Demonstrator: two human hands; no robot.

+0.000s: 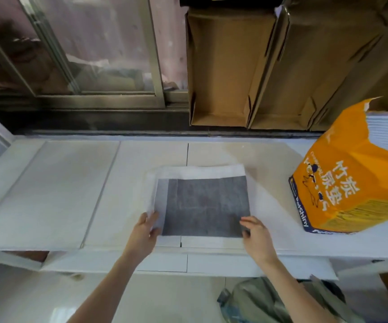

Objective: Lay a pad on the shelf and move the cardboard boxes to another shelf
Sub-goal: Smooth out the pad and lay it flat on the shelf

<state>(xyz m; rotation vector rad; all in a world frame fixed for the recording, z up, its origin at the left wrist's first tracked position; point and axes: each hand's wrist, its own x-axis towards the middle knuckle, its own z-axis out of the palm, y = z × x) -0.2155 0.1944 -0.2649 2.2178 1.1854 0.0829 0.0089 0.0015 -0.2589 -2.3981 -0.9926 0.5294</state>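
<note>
Grey pad (pixel 202 203) lies between both hands' grips.

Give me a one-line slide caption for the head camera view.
Both hands, left hand and right hand, hold a folded grey pad on the white shelf beside an orange pad bag.

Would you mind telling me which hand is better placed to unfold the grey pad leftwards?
Probably the left hand: its fingers already pinch the folded grey-and-white pad's loose left edge, beside bare white shelf. The right hand pins the near right corner.
</note>
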